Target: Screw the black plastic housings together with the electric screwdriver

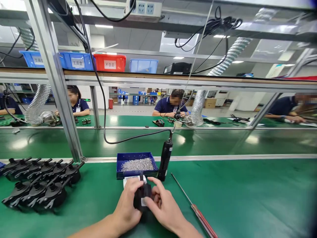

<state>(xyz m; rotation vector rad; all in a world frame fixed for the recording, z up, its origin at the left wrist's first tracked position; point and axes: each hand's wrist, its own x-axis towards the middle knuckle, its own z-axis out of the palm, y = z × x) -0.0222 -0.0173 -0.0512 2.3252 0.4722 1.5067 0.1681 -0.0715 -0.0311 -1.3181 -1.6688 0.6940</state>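
Near the front of the green bench, my left hand point(128, 205) is wrapped round a black plastic part point(143, 195) that has a small white label. My right hand point(164, 205) touches the part from the right, its thumb by the label and its fingers curled. Just behind both hands is a blue tray point(137, 174) of small silver screws point(138, 164), with a white object point(127, 180) partly hidden in front of it. A black electric screwdriver point(165, 160) hangs upright on a cable, right of the tray.
Several black assemblies point(37, 188) stand in rows at left. A long screwdriver with a red handle point(203, 219) lies at right. A metal post point(55, 82) rises at back left. People point(170, 105) sit across the bench. Bins point(110, 62) stand on the shelf above.
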